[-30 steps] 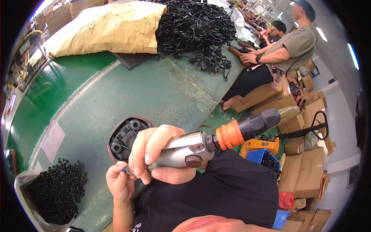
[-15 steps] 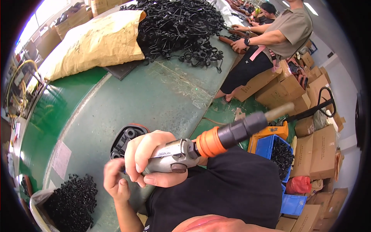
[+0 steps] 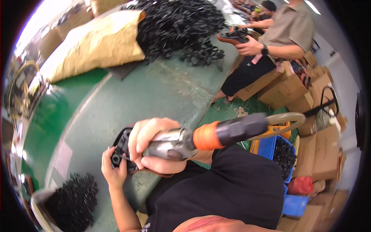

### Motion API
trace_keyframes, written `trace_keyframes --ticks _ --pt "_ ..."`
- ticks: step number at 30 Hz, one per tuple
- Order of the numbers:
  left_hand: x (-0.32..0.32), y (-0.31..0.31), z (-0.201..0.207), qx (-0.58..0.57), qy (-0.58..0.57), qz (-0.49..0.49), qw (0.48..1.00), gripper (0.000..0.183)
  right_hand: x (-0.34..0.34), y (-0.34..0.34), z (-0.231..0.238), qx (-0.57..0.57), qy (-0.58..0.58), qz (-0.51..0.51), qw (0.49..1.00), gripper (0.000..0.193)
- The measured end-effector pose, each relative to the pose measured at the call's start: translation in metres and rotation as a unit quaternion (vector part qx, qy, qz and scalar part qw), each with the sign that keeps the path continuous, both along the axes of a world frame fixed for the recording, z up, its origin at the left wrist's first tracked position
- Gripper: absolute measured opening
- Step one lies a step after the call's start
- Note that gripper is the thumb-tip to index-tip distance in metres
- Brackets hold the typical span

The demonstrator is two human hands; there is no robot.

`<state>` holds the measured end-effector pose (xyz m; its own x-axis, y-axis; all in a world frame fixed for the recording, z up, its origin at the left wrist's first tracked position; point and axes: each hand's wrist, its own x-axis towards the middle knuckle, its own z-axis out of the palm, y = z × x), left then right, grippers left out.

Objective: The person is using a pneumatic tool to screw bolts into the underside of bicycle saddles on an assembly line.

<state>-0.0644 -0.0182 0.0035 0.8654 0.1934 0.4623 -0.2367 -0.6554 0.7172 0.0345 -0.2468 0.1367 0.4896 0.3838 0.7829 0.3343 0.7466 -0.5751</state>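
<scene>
My right hand (image 3: 156, 150) is wrapped round a silver air screwdriver (image 3: 168, 146) with an orange collar and a black rear end, from which a hose curves away. Its thin bit points toward a black plastic housing (image 3: 123, 141), which has round sockets and a reddish-brown edge. My left hand (image 3: 114, 170) grips the left end of this housing, thumb and fingers on either side of a round socket near the bit. Whether the bit touches a screw is too blurred to tell. Part of the housing is hidden behind my right hand.
A heap of black parts (image 3: 177, 27) lies at the far side of the green table (image 3: 127, 96), beside a tan sack (image 3: 92, 46). At the near left stands a bag of small black pieces (image 3: 73, 201). A co-worker (image 3: 288, 34) holds a similar piece; blue bins (image 3: 288, 154) and cartons (image 3: 320, 150) line the right.
My left hand has moved up onto the housing and taken hold of its end. The housing has tilted toward me. The screwdriver's rear has dipped slightly and its hose now shows. The co-worker has raised a piece.
</scene>
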Motion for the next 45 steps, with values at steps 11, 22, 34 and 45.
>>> trace_keyframes --ticks 11,22,34,45 --pt "-0.028 -0.013 -0.012 -0.018 -0.027 0.123 0.992 0.046 0.011 0.009 -0.009 -0.088 -0.065 0.112 0.988 0.044" --pt "-0.029 -0.008 -0.024 -0.127 -0.048 0.092 0.986 0.046 -0.002 0.060 -0.022 -0.155 -0.123 0.130 0.972 0.039" --pt "-0.027 -0.002 -0.042 -0.206 -0.090 0.061 0.973 0.039 -0.022 0.080 -0.013 -0.233 -0.153 0.128 0.952 0.037" --pt "-0.031 -0.002 -0.047 -0.215 -0.071 0.050 0.973 0.048 -0.017 0.094 -0.047 -0.186 -0.198 0.139 0.952 0.031"
